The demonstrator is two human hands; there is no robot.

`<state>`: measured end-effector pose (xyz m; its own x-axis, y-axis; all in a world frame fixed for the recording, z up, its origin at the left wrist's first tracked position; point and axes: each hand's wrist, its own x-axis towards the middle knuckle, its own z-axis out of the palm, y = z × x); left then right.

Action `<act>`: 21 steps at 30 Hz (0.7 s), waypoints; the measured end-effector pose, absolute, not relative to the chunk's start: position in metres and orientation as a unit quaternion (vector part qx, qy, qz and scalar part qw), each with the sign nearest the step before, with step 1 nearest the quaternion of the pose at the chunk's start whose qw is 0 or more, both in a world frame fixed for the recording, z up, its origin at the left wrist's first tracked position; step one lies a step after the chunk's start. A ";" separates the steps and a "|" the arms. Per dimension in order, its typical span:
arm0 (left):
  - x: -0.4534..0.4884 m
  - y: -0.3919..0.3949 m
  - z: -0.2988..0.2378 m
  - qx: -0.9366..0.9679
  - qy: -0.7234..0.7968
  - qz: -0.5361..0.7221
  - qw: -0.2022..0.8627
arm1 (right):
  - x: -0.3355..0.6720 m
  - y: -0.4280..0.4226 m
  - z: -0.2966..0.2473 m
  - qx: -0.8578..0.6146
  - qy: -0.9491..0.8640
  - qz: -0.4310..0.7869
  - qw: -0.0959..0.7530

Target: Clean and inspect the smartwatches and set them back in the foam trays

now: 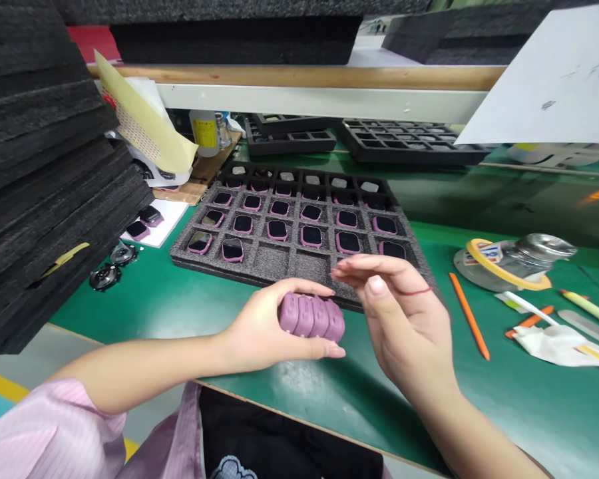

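Observation:
My left hand (pixel 264 329) is closed around a row of several purple watch cases (pixel 312 316), held side by side just above the green table. Right of them hovers my right hand (pixel 394 306), fingers loosely curled, thumb and forefinger near each other, nothing visible in them. Behind both hands lies a dark foam tray (pixel 279 259) whose pockets hold several purple watch bodies with dark screens; a few front pockets are bare.
Stacks of black foam trays (pixel 34 166) rise at the left. Two more watches lie on a white sheet (pixel 147 223). Orange sticks (pixel 469 316), a tape ring (pixel 499 266), a cloth and tools sit at the right. Empty black trays (pixel 404 140) lie at the back.

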<state>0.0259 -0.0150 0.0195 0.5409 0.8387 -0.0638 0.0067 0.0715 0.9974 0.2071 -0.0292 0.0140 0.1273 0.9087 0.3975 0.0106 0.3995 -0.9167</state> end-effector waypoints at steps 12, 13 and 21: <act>0.020 -0.014 0.020 0.775 0.216 0.436 0.402 | 0.199 -0.035 0.011 -0.378 -0.497 0.596 0.505; 0.019 -0.014 0.020 0.777 0.210 0.437 0.400 | 0.199 -0.036 0.010 -0.378 -0.492 0.614 0.488; 0.019 -0.014 0.020 0.788 0.221 0.427 0.384 | 0.201 -0.041 0.005 -0.401 -0.491 0.643 0.431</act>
<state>0.0191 -0.0145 0.0202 0.5373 0.6760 0.5043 0.0198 -0.6079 0.7937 0.2005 -0.0405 0.0054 -0.3080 0.9468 -0.0929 -0.1604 -0.1480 -0.9759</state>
